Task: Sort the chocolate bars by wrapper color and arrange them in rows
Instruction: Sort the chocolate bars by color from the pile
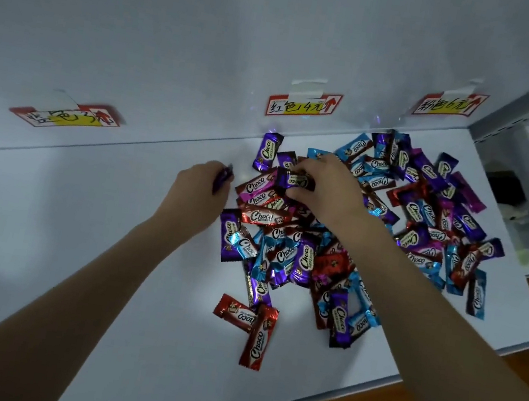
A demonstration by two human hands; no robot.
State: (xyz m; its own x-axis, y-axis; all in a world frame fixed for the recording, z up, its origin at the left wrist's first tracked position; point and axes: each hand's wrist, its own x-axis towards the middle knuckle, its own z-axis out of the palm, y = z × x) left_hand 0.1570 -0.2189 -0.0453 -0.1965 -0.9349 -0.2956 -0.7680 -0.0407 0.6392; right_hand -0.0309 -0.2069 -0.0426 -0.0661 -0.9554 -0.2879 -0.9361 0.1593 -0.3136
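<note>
The chocolate bars (373,224) lie in one mixed heap of purple, red, blue and pink wrappers, spread over the white shelf (76,240) from its centre out toward 3 o'clock. No rows have been laid yet.

The left hand (201,187), at the heap's 9 o'clock edge, has its fingers clenched round a purple bar (222,178). The right hand (327,189) reaches in at the heap's 12 o'clock side, with its fingers curled down on a second purple bar (295,180) that lies on top of red ones. It looks like a pinch, though the fingertips are partly hidden.

The step in hand seems to be gathering the purple bars. To do it well:
- Lift each bar straight up off the heap instead of dragging it, since the slick wrappers overlap and neighbours would slide along.
- Take bars from the top first.
- Pass each bar to the left hand, stacked flat and facing one way.
- Set the purple row on the bare shelf at 9 o'clock.

Three handwritten labels (302,105) are taped to the back wall at 12 o'clock. They may mark the colour zones, so check them before placing anything.
</note>
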